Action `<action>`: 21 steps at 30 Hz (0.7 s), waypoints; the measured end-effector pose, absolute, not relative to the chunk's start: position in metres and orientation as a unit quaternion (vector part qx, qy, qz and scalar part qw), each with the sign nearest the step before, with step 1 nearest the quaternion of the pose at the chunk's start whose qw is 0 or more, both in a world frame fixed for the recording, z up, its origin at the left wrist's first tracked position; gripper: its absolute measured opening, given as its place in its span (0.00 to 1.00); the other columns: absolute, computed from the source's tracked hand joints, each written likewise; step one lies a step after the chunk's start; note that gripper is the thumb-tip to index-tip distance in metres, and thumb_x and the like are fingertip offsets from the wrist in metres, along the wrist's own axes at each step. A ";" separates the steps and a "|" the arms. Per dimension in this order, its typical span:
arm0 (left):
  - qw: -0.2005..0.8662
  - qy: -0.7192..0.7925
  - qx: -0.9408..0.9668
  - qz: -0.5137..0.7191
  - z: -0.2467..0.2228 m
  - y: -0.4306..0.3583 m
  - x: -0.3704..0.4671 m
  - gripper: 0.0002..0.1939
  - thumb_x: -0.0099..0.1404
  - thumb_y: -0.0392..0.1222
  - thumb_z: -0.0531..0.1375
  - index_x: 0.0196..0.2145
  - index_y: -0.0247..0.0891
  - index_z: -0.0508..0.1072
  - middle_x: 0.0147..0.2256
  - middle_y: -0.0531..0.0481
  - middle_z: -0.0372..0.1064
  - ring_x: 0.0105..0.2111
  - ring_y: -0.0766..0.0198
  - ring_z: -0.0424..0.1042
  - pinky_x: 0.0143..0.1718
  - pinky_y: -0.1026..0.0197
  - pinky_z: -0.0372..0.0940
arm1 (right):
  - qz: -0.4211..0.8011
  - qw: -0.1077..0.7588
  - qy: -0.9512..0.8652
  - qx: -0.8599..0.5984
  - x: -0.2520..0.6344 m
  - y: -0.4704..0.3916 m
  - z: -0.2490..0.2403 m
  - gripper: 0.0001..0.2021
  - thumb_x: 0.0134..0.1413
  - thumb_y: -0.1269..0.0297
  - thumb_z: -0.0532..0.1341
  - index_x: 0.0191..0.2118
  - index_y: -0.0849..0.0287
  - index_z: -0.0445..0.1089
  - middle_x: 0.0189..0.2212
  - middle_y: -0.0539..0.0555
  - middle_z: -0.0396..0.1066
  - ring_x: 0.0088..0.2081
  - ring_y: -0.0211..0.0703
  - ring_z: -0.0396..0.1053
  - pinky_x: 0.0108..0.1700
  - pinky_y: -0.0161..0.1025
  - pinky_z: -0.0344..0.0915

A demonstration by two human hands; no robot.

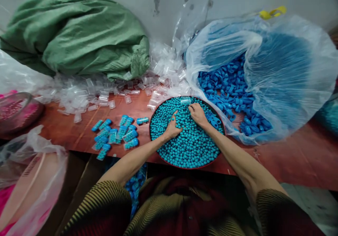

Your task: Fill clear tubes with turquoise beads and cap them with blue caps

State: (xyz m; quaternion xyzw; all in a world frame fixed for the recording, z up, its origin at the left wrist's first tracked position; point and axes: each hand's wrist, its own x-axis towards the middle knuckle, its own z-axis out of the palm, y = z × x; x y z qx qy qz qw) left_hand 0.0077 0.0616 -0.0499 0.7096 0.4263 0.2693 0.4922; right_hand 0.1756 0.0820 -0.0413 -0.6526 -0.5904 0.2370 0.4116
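A round red-rimmed tray (161, 155) full of small turquoise beads (192, 149) stands before me. My left hand (173, 127) lies palm-inward on the beads, its thumb and fingers apart, with beads in the gap between them. To its right, my right hand (198, 115) has its fingers curled down at the beads; whatever is under the fingertips is hidden. Just beyond those fingertips a clear plastic tube (185, 101) lies on its side on the beads. Several blue caps (213, 119) sit inside the tray, right of my right hand.
Left of the tray lie several bead-filled tubes with blue caps (121, 132). Empty clear tubes (104, 97) are heaped behind, below a green sack (92, 35). At right, an open plastic bag (285, 74) holds blue caps. A bowl with pink beads (19, 111) stands far left.
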 end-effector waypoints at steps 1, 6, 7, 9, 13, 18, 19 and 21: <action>0.517 0.419 0.693 0.278 -0.049 0.062 0.007 0.50 0.53 0.45 0.65 0.65 0.36 0.40 0.57 0.38 0.61 0.50 0.54 0.69 0.54 0.47 0.64 | 0.232 0.408 -0.585 -0.661 0.177 0.087 -0.045 0.19 0.55 0.51 0.53 0.40 0.61 0.73 0.45 0.64 0.71 0.52 0.55 0.64 0.58 0.53 0.56; 0.552 0.394 0.676 0.289 -0.044 0.061 0.005 0.60 0.45 0.53 0.70 0.66 0.37 0.39 0.62 0.35 0.51 0.59 0.50 0.59 0.60 0.46 0.56 | 0.245 0.393 -0.562 -0.686 0.171 0.097 -0.058 0.19 0.53 0.48 0.55 0.33 0.60 0.73 0.36 0.59 0.73 0.44 0.53 0.68 0.53 0.51 0.60; 0.553 0.394 0.676 0.288 -0.044 0.061 0.005 0.61 0.45 0.54 0.70 0.66 0.37 0.39 0.63 0.35 0.51 0.60 0.49 0.59 0.60 0.45 0.55 | 0.255 0.393 -0.555 -0.687 0.169 0.098 -0.059 0.21 0.54 0.47 0.53 0.31 0.60 0.72 0.32 0.57 0.73 0.41 0.51 0.69 0.50 0.49 0.63; 0.545 0.400 0.678 0.287 -0.044 0.061 0.006 0.61 0.45 0.54 0.70 0.66 0.38 0.38 0.63 0.35 0.50 0.61 0.48 0.57 0.61 0.44 0.54 | 0.277 0.401 -0.542 -0.685 0.165 0.099 -0.057 0.25 0.57 0.45 0.47 0.30 0.60 0.72 0.28 0.54 0.73 0.36 0.47 0.70 0.44 0.45 0.66; 0.503 0.414 0.699 0.293 -0.049 0.061 0.007 0.63 0.45 0.55 0.70 0.66 0.33 0.36 0.66 0.32 0.42 0.65 0.48 0.47 0.64 0.47 0.49 | 0.314 0.429 -0.538 -0.654 0.153 0.094 -0.046 0.31 0.59 0.43 0.41 0.37 0.62 0.73 0.31 0.54 0.75 0.37 0.47 0.72 0.41 0.44 0.69; 0.474 0.439 0.712 0.275 -0.052 0.065 0.010 0.63 0.45 0.53 0.69 0.66 0.31 0.35 0.65 0.31 0.42 0.65 0.45 0.48 0.64 0.45 0.48 | 0.323 0.441 -0.578 -0.605 0.137 0.071 -0.031 0.28 0.54 0.41 0.49 0.45 0.59 0.72 0.46 0.57 0.73 0.50 0.49 0.68 0.56 0.48 0.62; 0.471 0.439 0.714 0.275 -0.052 0.066 0.011 0.61 0.45 0.52 0.69 0.66 0.32 0.37 0.65 0.33 0.44 0.64 0.44 0.49 0.64 0.44 0.48 | 0.321 0.437 -0.592 -0.596 0.135 0.066 -0.029 0.29 0.53 0.40 0.51 0.47 0.59 0.71 0.49 0.58 0.71 0.54 0.49 0.65 0.59 0.48 0.58; 0.472 0.434 0.715 0.280 -0.050 0.067 0.012 0.57 0.45 0.50 0.69 0.65 0.34 0.43 0.63 0.35 0.51 0.63 0.43 0.51 0.63 0.41 0.48 | 0.324 0.422 -0.621 -0.575 0.133 0.058 -0.027 0.32 0.51 0.39 0.54 0.51 0.60 0.69 0.55 0.60 0.66 0.59 0.50 0.59 0.63 0.48 0.51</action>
